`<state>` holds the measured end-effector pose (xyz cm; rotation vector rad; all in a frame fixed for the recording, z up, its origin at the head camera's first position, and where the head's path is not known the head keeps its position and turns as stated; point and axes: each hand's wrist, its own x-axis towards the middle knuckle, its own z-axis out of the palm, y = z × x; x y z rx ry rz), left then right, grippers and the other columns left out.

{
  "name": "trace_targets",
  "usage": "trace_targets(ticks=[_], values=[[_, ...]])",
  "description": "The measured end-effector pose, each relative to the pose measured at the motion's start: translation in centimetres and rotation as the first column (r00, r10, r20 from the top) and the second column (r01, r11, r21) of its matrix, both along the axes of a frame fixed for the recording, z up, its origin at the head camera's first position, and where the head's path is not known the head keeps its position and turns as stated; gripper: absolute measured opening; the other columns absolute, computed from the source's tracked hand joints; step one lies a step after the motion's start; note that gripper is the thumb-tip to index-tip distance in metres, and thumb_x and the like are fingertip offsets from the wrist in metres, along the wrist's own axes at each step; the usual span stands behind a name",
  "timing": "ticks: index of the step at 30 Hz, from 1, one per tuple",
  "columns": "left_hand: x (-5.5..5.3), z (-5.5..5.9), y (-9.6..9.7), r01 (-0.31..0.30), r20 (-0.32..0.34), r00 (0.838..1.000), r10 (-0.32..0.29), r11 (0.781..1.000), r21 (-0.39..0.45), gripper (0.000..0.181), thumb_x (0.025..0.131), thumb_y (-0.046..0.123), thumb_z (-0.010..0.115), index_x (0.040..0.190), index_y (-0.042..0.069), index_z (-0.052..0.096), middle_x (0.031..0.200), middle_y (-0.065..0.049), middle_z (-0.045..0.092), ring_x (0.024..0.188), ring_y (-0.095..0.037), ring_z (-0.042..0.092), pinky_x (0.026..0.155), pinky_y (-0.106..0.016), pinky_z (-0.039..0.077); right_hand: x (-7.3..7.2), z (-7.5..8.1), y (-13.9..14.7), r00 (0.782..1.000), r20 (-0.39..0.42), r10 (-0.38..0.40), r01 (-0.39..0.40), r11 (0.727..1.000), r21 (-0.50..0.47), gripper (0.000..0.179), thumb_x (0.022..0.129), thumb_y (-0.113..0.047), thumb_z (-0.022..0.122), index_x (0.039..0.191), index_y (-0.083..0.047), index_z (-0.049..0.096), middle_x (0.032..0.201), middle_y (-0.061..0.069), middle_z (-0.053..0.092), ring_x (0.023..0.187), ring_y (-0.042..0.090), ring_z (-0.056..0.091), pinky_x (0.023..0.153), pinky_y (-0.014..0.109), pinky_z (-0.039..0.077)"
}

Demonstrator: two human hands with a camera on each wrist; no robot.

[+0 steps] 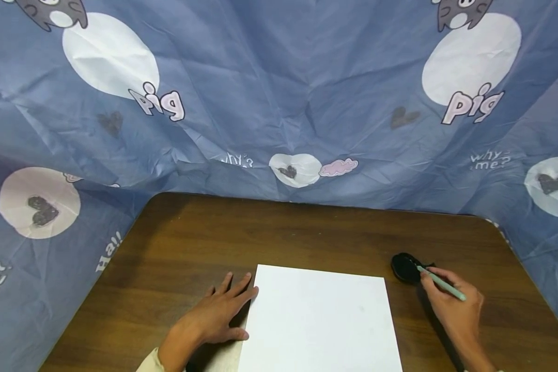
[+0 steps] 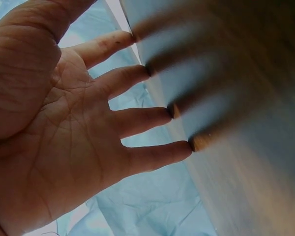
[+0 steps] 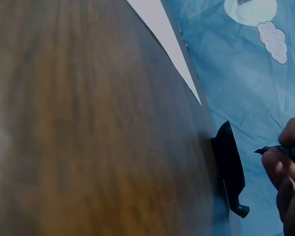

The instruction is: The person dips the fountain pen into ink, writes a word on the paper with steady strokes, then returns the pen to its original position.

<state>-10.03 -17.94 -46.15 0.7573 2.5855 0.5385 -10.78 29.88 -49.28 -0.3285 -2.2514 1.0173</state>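
Observation:
A white sheet of paper (image 1: 321, 320) lies on the wooden table in front of me. My left hand (image 1: 216, 315) has its fingers spread and straight at the sheet's left edge, with the thumb at that edge too. In the left wrist view, its fingertips (image 2: 181, 147) meet the tabletop. My right hand (image 1: 455, 305) pinches a slim light green pen (image 1: 446, 287) between thumb and fingers. Its dark pointed tip hangs over a small black dish (image 1: 403, 268) right of the paper; whether that tip is a brush or a nib, I cannot tell. The right wrist view shows the dish (image 3: 228, 162) side-on.
The brown wooden table (image 1: 204, 227) has rounded far corners. Blue printed cloth (image 1: 279, 103) hangs behind it and down both sides. A pale, light-coloured surface (image 1: 225, 356) shows beneath my left hand, beside the paper.

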Motion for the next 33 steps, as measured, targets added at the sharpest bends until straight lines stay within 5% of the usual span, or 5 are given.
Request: trace_targets(ticks=[12, 22, 33], values=[[-0.1, 0.2, 0.0, -0.01, 0.035, 0.999, 0.01, 1.0, 0.003, 0.088, 0.084, 0.042, 0.078, 0.155, 0.013, 0.036, 0.165, -0.016, 0.016, 0.146, -0.052, 0.01, 0.101, -0.078, 0.02, -1.3, 0.1, -0.1, 0.986, 0.156, 0.067, -0.089, 0.987, 0.137, 0.011, 0.087, -0.025, 0.076, 0.089, -0.015, 0.08, 0.058, -0.009, 0.063, 0.049, 0.004, 0.051, 0.053, 0.024, 0.037], [-0.1, 0.0, 0.0, -0.011, 0.038, 0.999, 0.011, 1.0, 0.012, 0.087, 0.085, 0.041, 0.078, 0.155, 0.012, 0.036, 0.165, -0.015, 0.016, 0.146, -0.052, 0.009, 0.102, -0.078, 0.018, -1.5, -0.1, 0.1, 0.978, 0.179, 0.108, -0.133, 0.982, 0.135, 0.012, 0.089, -0.02, 0.074, 0.09, -0.009, 0.079, 0.058, -0.004, 0.059, 0.043, 0.008, 0.041, 0.046, 0.028, 0.033], [-0.1, 0.1, 0.0, -0.021, 0.044, 0.999, 0.02, 1.0, 0.023, 0.086, 0.084, 0.041, 0.078, 0.155, 0.014, 0.038, 0.165, -0.014, 0.016, 0.146, -0.052, 0.009, 0.101, -0.079, 0.018, -1.5, -0.2, 0.2, 0.979, 0.175, 0.103, -0.124, 0.986, 0.113, 0.013, 0.089, -0.021, 0.074, 0.091, -0.009, 0.079, 0.053, -0.004, 0.055, 0.04, 0.009, 0.037, 0.052, 0.03, 0.031]])
